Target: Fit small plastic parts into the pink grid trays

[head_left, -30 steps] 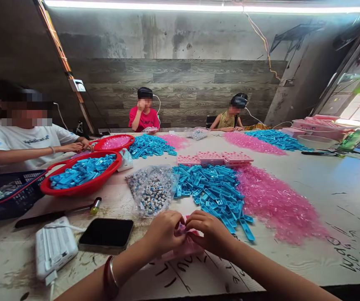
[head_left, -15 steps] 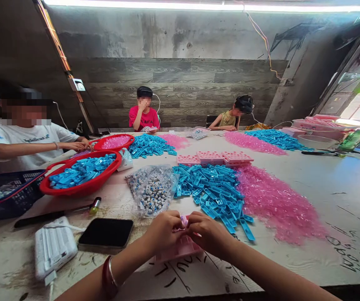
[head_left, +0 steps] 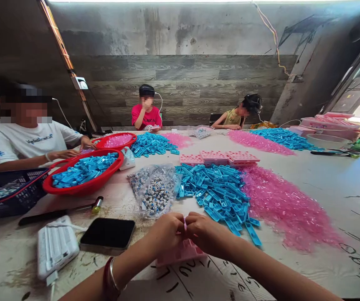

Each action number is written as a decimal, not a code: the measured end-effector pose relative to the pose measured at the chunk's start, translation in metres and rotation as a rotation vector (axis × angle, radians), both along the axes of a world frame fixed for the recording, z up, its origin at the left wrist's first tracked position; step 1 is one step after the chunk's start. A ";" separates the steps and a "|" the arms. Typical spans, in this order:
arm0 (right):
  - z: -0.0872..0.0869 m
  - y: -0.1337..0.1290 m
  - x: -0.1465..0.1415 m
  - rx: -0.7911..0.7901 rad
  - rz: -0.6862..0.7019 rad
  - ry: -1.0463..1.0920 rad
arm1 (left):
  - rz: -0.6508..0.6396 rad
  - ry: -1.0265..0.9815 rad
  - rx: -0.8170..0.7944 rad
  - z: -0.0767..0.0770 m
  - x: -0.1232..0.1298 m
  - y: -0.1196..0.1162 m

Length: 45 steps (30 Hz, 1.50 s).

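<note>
My left hand [head_left: 169, 229] and my right hand [head_left: 205, 230] meet fingertip to fingertip, both closed in a pinch. Between them shows the edge of a small pink plastic piece [head_left: 185, 224]; the fingers hide most of it. Just below the hands lies a pink tray [head_left: 181, 256] with cut-outs, partly covered by them. Beyond my fingers spreads a heap of blue plastic pieces [head_left: 219, 194], with a heap of clear pink pieces [head_left: 289, 209] on its right. A clear bag of small white and blue parts [head_left: 156, 192] rests just behind my left hand.
Pink slotted trays [head_left: 213, 158] stand behind the blue heap. To the left are a phone [head_left: 107, 233], a white power bank [head_left: 57, 248], a hammer [head_left: 61, 213], a red basin [head_left: 82, 190] and a dark blue basket [head_left: 13, 200]. Several people sit around the table.
The view has shifted slightly. My hands have drawn closer together and turned, so less of the pink piece shows. At left, a person's hands have moved apart.
</note>
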State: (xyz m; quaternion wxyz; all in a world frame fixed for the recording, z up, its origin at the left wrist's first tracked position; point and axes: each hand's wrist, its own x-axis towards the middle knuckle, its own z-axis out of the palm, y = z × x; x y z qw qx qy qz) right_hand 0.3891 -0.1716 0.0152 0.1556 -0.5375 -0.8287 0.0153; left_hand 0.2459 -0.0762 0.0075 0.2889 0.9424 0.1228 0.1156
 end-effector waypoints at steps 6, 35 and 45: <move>-0.003 0.003 0.002 -0.019 -0.019 0.034 | -0.044 -0.040 0.017 -0.004 -0.001 0.001; -0.005 -0.003 -0.002 -0.084 -0.155 0.073 | -0.229 -0.122 0.225 -0.009 0.005 0.003; 0.003 -0.012 -0.002 -0.081 -0.147 0.125 | -0.195 -0.225 0.472 0.001 -0.003 0.010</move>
